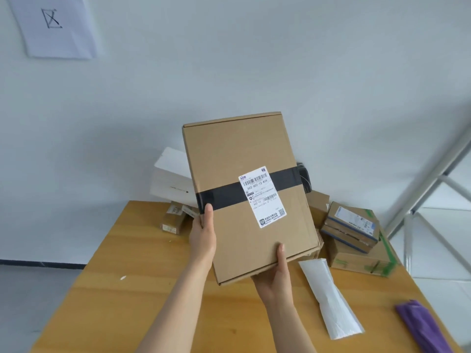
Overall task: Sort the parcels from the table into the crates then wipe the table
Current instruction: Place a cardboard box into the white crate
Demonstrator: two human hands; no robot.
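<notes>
A flat brown cardboard parcel (pixel 237 154) with a black tape band and a white shipping label is held up above the wooden table (pixel 114 289), tilted toward me. My left hand (pixel 202 235) grips its left edge, thumb on the front by the tape. My right hand (pixel 275 278) holds the bottom right corner from below, thumb on the front. More parcels lie on the table: a white box (pixel 170 177) and small brown boxes (pixel 174 220) at the back left, stacked taped boxes (pixel 353 228) at the right, a white bag parcel (pixel 328 299) near my right hand.
A purple cloth (pixel 423 324) lies at the table's right front edge. A metal frame (pixel 433 179) stands to the right of the table. A dark object (pixel 304 179) peeks out behind the held parcel. A paper sheet (pixel 53 26) hangs on the white wall.
</notes>
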